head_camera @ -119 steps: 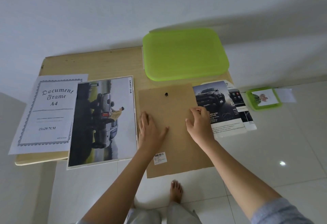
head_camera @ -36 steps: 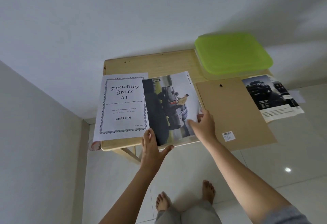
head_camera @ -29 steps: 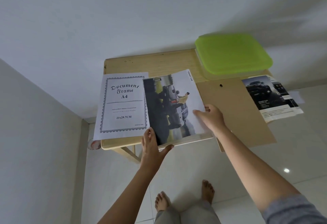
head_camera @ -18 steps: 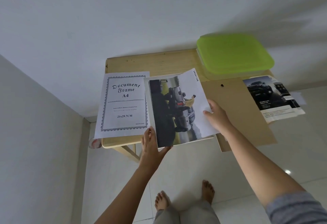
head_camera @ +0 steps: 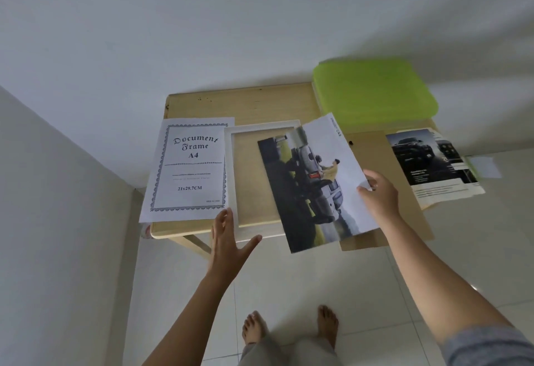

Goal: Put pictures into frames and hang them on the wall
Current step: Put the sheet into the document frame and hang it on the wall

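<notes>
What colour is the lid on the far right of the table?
Lime green, plain with no pattern; the lid shows clearly in the head view.

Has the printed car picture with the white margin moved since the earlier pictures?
Yes. The printed car picture, gripped by the right hand, has slid right, away from the "Document Frame A4" sheet, uncovering the white frame beneath.

The desk (head_camera: pixel 248 102) is pale wood. On it lie a white frame (head_camera: pixel 231 169), a white sheet (head_camera: pixel 190 169) with black lettering and an ornate dark border, a dark car picture (head_camera: pixel 312 186) (yellow-green streaks, white margin), a brown backing board (head_camera: pixel 372 148) and, far right, a lime-green lid (head_camera: pixel 372 91).
</notes>
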Action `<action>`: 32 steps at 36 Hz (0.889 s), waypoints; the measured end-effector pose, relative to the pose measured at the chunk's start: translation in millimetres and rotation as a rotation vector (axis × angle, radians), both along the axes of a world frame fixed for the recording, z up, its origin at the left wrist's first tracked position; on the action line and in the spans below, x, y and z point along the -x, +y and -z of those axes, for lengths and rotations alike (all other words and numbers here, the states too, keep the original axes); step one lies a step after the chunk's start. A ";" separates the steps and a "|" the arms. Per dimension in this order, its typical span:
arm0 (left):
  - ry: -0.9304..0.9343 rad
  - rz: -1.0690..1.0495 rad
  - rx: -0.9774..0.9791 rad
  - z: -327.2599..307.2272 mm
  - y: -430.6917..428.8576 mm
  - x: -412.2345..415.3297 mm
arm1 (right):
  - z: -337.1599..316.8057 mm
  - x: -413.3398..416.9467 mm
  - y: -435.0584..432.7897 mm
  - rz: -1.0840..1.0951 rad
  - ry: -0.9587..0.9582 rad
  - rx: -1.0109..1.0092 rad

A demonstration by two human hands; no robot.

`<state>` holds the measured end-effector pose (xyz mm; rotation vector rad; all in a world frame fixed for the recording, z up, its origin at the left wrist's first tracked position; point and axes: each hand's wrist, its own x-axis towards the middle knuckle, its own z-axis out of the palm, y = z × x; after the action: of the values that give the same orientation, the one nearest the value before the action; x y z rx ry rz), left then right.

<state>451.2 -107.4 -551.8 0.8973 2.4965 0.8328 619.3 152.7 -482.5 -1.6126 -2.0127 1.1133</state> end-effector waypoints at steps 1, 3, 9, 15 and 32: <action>0.016 -0.001 0.012 0.1 0.3 -2.4 | 1.3 -5.4 3.5 0.010 -0.012 0.005; 0.048 -0.025 0.042 -1.3 1.6 -8.2 | 3.1 -14.3 10.8 0.024 -0.026 0.013; 0.209 -0.060 0.099 -7.5 17.0 -31.2 | 8.9 -34.1 36.1 -0.015 -0.030 0.003; 0.242 0.025 0.169 -4.8 52.7 -63.6 | 17.0 -60.3 66.0 -0.012 -0.019 -0.018; 0.250 0.136 0.167 2.7 145.1 -133.1 | 28.7 -131.4 135.2 -0.054 -0.272 -0.211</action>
<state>584.3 37.7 -554.5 1.1575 2.6294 0.4864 750.7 288.0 -511.2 -1.6816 -2.2683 0.6984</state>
